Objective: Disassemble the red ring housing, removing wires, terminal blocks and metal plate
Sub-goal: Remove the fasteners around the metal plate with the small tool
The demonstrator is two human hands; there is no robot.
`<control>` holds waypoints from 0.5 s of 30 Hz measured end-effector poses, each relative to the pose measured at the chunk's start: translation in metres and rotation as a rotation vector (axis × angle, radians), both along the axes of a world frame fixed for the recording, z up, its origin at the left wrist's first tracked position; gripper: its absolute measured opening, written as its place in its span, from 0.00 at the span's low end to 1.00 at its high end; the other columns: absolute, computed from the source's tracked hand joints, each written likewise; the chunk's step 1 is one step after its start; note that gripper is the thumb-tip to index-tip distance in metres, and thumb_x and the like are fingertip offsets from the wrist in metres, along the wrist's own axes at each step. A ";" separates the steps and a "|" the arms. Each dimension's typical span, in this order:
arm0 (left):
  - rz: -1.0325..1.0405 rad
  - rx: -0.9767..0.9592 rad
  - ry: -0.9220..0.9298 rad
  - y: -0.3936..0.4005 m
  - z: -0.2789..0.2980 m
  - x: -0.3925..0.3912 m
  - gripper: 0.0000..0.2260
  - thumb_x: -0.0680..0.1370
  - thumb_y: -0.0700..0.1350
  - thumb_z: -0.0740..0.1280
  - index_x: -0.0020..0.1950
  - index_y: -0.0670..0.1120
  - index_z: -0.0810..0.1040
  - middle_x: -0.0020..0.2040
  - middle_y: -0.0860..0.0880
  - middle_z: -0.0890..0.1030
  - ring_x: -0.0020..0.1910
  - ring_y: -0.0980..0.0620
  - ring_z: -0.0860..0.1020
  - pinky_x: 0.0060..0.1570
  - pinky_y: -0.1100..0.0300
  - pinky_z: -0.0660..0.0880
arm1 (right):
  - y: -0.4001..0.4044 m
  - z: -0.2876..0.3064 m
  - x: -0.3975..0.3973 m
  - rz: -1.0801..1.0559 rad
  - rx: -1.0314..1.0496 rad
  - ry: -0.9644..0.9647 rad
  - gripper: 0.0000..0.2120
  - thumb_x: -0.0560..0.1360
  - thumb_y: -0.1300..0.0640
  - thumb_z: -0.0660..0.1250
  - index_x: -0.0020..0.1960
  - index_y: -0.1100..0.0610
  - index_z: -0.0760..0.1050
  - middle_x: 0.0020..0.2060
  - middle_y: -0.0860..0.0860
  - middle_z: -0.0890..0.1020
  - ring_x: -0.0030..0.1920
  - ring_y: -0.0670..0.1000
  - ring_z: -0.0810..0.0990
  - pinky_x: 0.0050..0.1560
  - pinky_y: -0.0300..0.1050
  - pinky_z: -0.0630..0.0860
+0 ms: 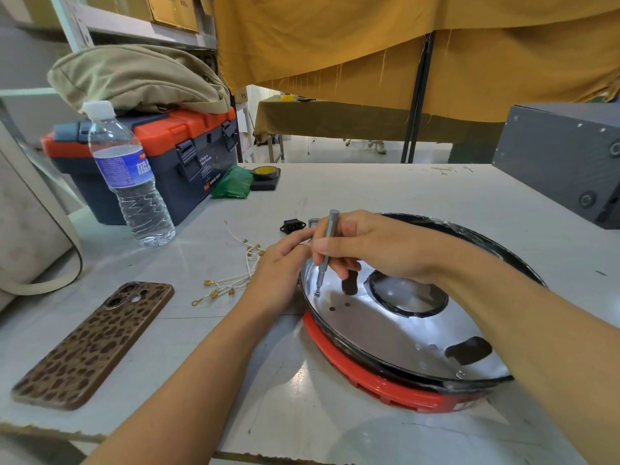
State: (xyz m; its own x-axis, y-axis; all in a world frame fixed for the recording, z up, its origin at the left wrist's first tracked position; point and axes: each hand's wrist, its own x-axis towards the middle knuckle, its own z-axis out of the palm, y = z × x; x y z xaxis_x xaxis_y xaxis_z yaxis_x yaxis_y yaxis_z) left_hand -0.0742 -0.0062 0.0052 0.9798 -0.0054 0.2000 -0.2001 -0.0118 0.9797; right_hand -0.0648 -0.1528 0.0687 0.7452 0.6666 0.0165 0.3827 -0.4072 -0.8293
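The red ring housing (369, 380) lies on the table at the right, with a shiny metal plate (379, 333) set in its black rim. My right hand (365, 243) grips a grey screwdriver (327, 250) held nearly upright, its tip on a screw (317, 292) at the plate's left edge. My left hand (278, 266) rests against the housing's left rim, fingers curved along it. Several white wires with gold terminals (231, 280) lie loose on the table to the left. A black socket part (292, 225) and a small grey block (312, 223) sit just behind my hands.
A phone in a leopard-print case (94, 344) lies at the front left. A water bottle (129, 179) and an orange-and-blue toolbox (157, 162) stand at the back left. A tape roll (266, 172) and green cloth (233, 182) sit behind; a grey box (563, 162) is at the right.
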 end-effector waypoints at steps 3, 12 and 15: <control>0.008 0.032 -0.013 0.001 -0.001 0.000 0.10 0.79 0.39 0.58 0.50 0.40 0.80 0.39 0.48 0.83 0.38 0.59 0.81 0.38 0.71 0.75 | 0.003 -0.002 -0.001 -0.011 0.020 -0.023 0.14 0.81 0.55 0.59 0.39 0.59 0.74 0.26 0.51 0.72 0.29 0.49 0.68 0.41 0.44 0.69; 0.053 0.113 -0.004 0.003 -0.003 0.003 0.14 0.79 0.40 0.59 0.42 0.52 0.81 0.39 0.55 0.83 0.41 0.58 0.80 0.44 0.64 0.75 | 0.014 -0.012 0.003 -0.133 -0.072 -0.251 0.17 0.82 0.54 0.56 0.38 0.58 0.75 0.17 0.48 0.72 0.22 0.49 0.71 0.36 0.49 0.76; 0.052 0.138 -0.018 0.004 -0.002 0.003 0.15 0.79 0.41 0.58 0.41 0.54 0.81 0.37 0.55 0.83 0.41 0.58 0.80 0.43 0.66 0.74 | 0.014 -0.012 0.003 -0.115 -0.087 -0.228 0.17 0.82 0.55 0.55 0.38 0.57 0.73 0.18 0.48 0.74 0.23 0.50 0.71 0.33 0.43 0.74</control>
